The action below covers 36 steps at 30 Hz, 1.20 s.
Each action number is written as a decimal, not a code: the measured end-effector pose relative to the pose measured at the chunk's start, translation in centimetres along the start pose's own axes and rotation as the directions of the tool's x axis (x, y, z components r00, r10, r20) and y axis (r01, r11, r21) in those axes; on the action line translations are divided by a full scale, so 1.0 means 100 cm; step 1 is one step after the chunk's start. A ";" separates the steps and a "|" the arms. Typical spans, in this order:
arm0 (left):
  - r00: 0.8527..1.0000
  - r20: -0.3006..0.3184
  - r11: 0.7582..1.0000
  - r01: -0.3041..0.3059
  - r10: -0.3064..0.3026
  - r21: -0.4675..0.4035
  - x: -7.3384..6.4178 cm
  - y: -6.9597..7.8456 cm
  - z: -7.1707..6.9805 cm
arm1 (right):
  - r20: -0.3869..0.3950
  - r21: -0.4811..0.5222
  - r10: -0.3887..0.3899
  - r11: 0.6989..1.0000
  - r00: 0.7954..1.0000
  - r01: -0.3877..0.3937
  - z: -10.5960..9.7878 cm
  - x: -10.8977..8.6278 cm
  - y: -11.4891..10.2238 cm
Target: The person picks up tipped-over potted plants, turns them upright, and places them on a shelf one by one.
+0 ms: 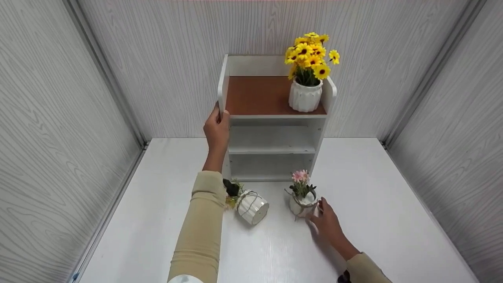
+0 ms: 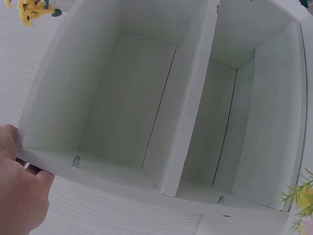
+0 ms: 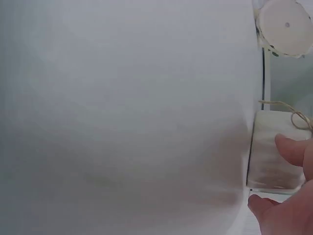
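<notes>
My left hand (image 1: 217, 131) grips the left side panel of a white shelf unit (image 1: 271, 150) with a brown top. In the left wrist view its fingers (image 2: 36, 169) lie at the panel's edge. My right hand (image 1: 327, 222) is at the right side of a small white pot with pink flowers (image 1: 301, 206), which stands upright on the table. In the right wrist view the thumb (image 3: 292, 149) lies across the front of the pot, and another fingertip is beside it; firm contact cannot be made out. A second twine-tied white pot (image 1: 252, 207) lies tipped over, its flowers partly behind the left sleeve.
A ribbed white pot with yellow flowers (image 1: 305, 96) stands on the right of the unit's top. Two compartments open to the front below it. Wood-grain panels (image 1: 444, 118) enclose the white table (image 1: 373, 196) at the back and both sides.
</notes>
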<state>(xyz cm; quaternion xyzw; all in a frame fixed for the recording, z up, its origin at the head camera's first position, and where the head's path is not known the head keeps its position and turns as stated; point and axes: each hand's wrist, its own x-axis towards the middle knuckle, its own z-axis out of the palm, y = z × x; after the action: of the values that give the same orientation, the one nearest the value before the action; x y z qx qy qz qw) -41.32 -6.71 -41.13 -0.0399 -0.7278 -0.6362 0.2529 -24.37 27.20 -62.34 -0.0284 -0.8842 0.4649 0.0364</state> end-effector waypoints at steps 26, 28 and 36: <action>0.998 -0.031 0.993 0.066 -0.063 0.093 0.008 0.004 0.001 | -0.037 0.125 0.029 0.992 0.999 -0.024 -0.003 0.014 -0.036; 0.997 -0.036 0.993 0.070 -0.067 0.099 0.008 0.003 0.002 | -0.040 0.105 0.036 0.994 0.999 -0.032 -0.001 0.016 -0.036; 0.996 -0.059 0.991 0.074 -0.068 0.108 0.009 0.006 0.007 | -0.051 0.088 0.035 0.996 0.998 -0.030 0.004 0.022 -0.033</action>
<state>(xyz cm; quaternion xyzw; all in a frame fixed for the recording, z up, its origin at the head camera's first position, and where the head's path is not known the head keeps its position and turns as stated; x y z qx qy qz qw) -42.14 -6.13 -40.20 0.0175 -0.7554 -0.6046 0.2520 -26.60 25.19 -59.72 -0.0534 -0.8611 0.5028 0.0533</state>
